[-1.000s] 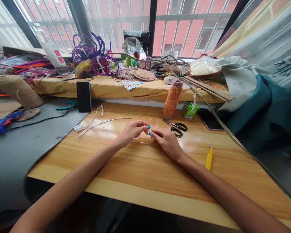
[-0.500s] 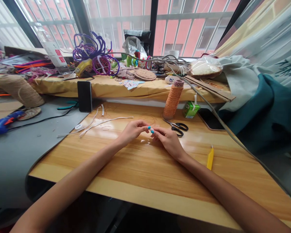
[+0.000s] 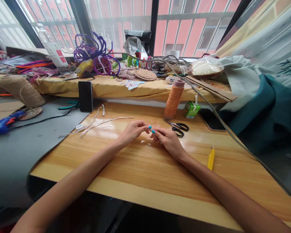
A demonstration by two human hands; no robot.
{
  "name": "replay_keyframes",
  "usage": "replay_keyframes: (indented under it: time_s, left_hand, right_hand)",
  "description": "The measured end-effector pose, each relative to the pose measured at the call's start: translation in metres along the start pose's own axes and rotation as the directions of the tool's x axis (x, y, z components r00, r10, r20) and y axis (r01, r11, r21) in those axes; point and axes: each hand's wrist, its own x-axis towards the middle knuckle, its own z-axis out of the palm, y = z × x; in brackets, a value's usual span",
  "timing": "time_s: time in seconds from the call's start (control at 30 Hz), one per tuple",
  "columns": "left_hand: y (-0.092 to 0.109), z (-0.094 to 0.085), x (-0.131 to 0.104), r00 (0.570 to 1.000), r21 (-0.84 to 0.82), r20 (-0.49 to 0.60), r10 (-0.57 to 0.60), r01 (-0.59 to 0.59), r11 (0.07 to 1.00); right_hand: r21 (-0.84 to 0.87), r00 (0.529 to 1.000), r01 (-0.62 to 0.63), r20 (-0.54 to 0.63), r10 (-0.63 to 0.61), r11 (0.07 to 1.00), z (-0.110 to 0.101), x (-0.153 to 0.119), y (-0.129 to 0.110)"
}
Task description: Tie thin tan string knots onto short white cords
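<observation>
Over the middle of the wooden table (image 3: 135, 171), my left hand (image 3: 135, 130) and my right hand (image 3: 169, 142) meet at their fingertips. Both are closed in a pinch, blue-nailed thumbs close together, on a thin pale strand (image 3: 151, 129). Most of the strand is hidden by the fingers, so its exact kind cannot be made out. White cords (image 3: 106, 120) lie to the left of my left hand. Black-handled scissors (image 3: 178, 128) rest just beyond my right hand. Tiny white scraps (image 3: 143, 141) sit on the wood below the fingers.
An orange twine spool (image 3: 174, 100) and a green drink carton (image 3: 192, 109) stand at the back. A yellow-handled tool (image 3: 210, 158) lies right, near a phone (image 3: 211, 119). Another phone (image 3: 85, 96) stands upright at left. A grey cable (image 3: 223, 124) crosses the right side.
Both hands stay together in nearly the same place. The fingers have shifted slightly, and a thin pale end now shows below the right thumb. The view has moved a little.
</observation>
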Motion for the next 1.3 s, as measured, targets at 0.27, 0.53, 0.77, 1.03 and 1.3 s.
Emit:
replay_keyframes:
  time_s: [0.27, 0.53, 0.77, 1.03, 1.3]
  left_hand:
    - [-0.0001, 0.0008, 0.0, 0.999, -0.062, 0.037, 0.003, -0.001, 0.998]
    - [0.0005, 0.0006, -0.0007, 1.0, -0.021, 0.011, -0.002, 0.002, 1.0]
    - [0.0017, 0.0019, -0.0011, 0.999, -0.054, 0.027, -0.034, 0.035, 0.998]
    - [0.0016, 0.003, -0.0015, 0.998, -0.081, 0.051, -0.037, 0.041, 0.996]
    - [0.0068, 0.0038, -0.0025, 0.993, -0.213, 0.104, -0.055, 0.076, 0.974]
  right_hand:
    - [-0.039, 0.995, 0.072, 0.073, -0.069, 0.997, 0.0007, 0.0006, -0.0003]
    - [-0.031, 0.992, 0.007, 0.13, -0.003, 0.999, -0.0016, 0.0046, 0.0006]
    - [-0.12, 0.991, 0.057, 0.128, -0.041, 0.991, 0.0005, 0.0033, -0.001]
    - [-0.273, 0.979, 0.196, 0.113, -0.171, 0.942, 0.0047, -0.0002, -0.0045]
    - [-0.287, 0.99, 0.135, 0.071, -0.12, 0.948, 0.0036, 0.0008, 0.0044]
